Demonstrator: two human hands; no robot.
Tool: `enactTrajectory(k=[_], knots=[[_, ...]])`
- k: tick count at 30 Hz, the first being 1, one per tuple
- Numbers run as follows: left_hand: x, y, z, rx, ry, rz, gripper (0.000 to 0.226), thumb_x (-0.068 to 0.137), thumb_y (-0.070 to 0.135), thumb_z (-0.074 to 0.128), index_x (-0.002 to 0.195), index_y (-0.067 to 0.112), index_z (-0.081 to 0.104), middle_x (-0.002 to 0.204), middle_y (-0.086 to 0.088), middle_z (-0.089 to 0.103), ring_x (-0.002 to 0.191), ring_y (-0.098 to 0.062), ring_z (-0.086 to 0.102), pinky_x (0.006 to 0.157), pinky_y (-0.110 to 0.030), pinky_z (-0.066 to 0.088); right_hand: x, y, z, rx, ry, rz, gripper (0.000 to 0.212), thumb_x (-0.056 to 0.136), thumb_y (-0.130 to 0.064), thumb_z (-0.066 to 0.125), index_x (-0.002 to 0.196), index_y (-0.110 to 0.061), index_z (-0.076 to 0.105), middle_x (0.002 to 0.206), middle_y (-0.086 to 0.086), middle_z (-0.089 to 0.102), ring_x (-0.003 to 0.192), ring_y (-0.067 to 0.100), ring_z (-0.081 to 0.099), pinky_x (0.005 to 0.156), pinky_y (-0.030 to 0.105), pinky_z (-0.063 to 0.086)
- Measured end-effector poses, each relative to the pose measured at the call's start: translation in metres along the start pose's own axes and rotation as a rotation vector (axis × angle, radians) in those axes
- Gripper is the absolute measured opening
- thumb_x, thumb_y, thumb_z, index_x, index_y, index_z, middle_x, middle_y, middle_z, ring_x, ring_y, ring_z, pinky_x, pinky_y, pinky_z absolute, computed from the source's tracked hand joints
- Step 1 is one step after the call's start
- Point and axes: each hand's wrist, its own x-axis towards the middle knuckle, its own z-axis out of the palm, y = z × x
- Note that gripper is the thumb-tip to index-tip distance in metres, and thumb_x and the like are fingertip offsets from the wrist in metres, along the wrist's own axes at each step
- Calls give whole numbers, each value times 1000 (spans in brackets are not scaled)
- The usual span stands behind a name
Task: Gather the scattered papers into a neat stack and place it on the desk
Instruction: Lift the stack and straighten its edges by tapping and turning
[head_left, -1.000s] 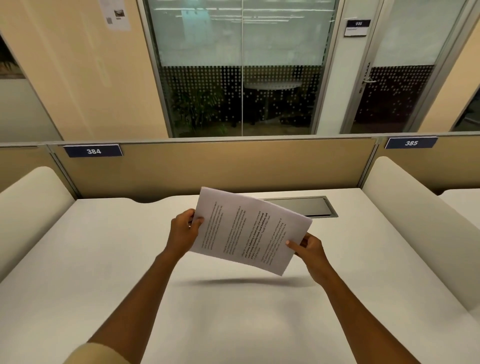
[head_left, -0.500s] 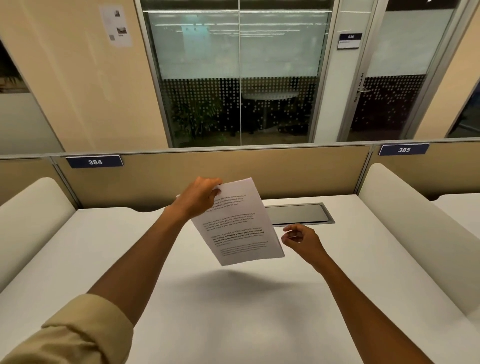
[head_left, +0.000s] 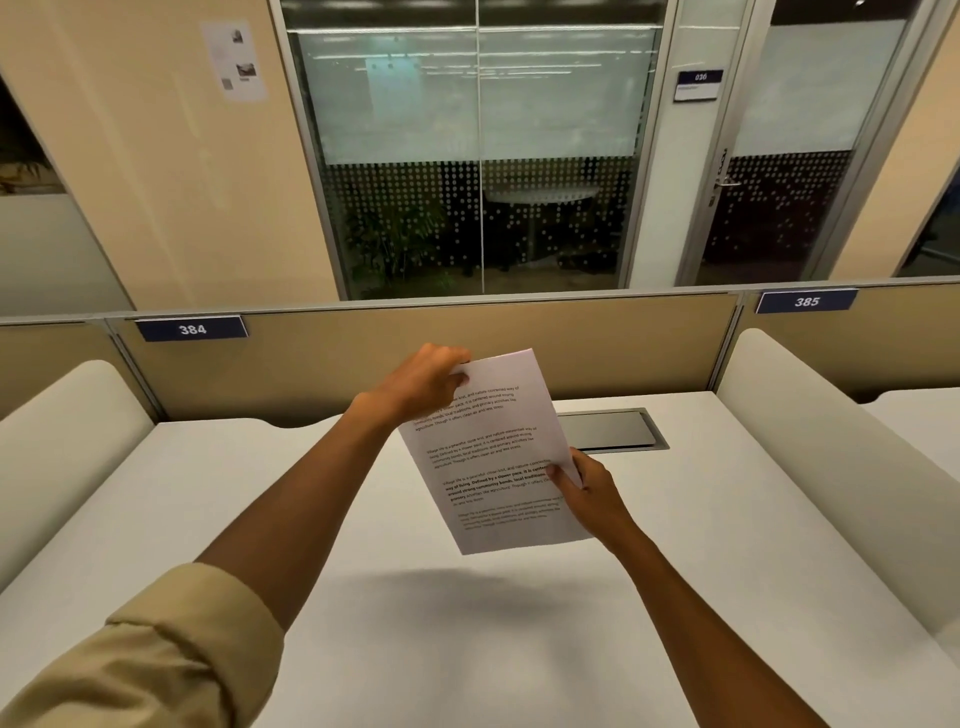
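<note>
A stack of white printed papers (head_left: 493, 457) hangs in the air above the white desk (head_left: 467, 649), held nearly upright with the text facing me. My left hand (head_left: 423, 382) pinches its top left corner. My right hand (head_left: 584, 480) grips the right edge, thumb on the front of the sheets. The stack's shadow falls on the desk below it. How many sheets it holds I cannot tell.
A grey cable hatch (head_left: 608, 428) is set into the desk behind the papers. Rounded white dividers stand at the left (head_left: 67, 426) and right (head_left: 810, 431). A tan partition (head_left: 363, 358) with tags 384 and 385 closes the back.
The papers turned from a wide, flat hold to upright. My right hand let go half a second ago and has now taken the right edge again; my left hand rose to the top corner.
</note>
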Motion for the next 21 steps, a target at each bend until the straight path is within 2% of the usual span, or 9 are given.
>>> enactTrajectory(k=[3,5,9,11,13,15,17,19,21], knots=[[2,-5,4,-63,35,-38,8,94,17,55,98,14,62,103,-9,69,91,-28,65,71,-34,56,-1,0,-1,29,22,9,13,98,-27,50,109,-26,58,102,1,69,87,18,68,73,27,58],[1,-8,12,-106,116,-63,17,92,21,60,107,15,58,112,-10,67,100,-28,63,76,-35,55,-2,1,-3,49,25,23,20,98,-28,50,114,-19,59,105,3,69,90,21,69,76,31,59],[-8,-18,39,-142,349,-252,77,81,39,72,143,19,33,146,-11,41,133,-31,40,108,-53,37,-4,4,-6,127,26,66,22,97,-29,52,117,-21,58,107,0,69,91,18,69,71,25,58],[-19,-21,53,-333,457,-415,97,73,47,77,149,22,21,152,-11,32,136,-32,35,108,-54,38,-5,4,-8,170,35,89,18,97,-31,52,113,-26,58,105,-4,69,88,16,69,62,19,56],[-34,-24,68,-533,487,-561,106,69,54,77,150,24,15,155,-10,29,140,-32,33,109,-55,37,-5,4,-10,208,51,106,15,96,-31,53,111,-29,57,104,-6,69,86,15,70,58,17,55],[-50,-24,85,-852,414,-665,106,69,59,73,150,23,16,148,-12,43,138,-30,40,108,-51,39,-4,4,-11,245,65,128,18,96,-32,54,113,-27,58,104,-6,70,86,15,70,58,17,54],[-65,-24,102,-1121,293,-710,95,72,53,71,147,16,26,126,-9,64,123,-30,57,104,-51,44,-3,4,-10,281,73,152,21,96,-33,55,115,-27,59,103,-7,72,85,15,71,59,19,55],[-78,-22,118,-1190,231,-693,66,82,34,71,137,11,44,115,-10,71,106,-30,69,94,-53,53,-2,5,-8,305,83,170,20,96,-32,55,114,-27,60,102,-8,72,84,13,72,59,19,55],[-86,-16,130,-1160,263,-682,34,88,16,67,120,8,60,113,-14,72,98,-32,71,85,-49,58,-2,6,-6,312,87,187,16,96,-31,55,111,-29,61,101,-9,73,82,12,72,58,19,54]])
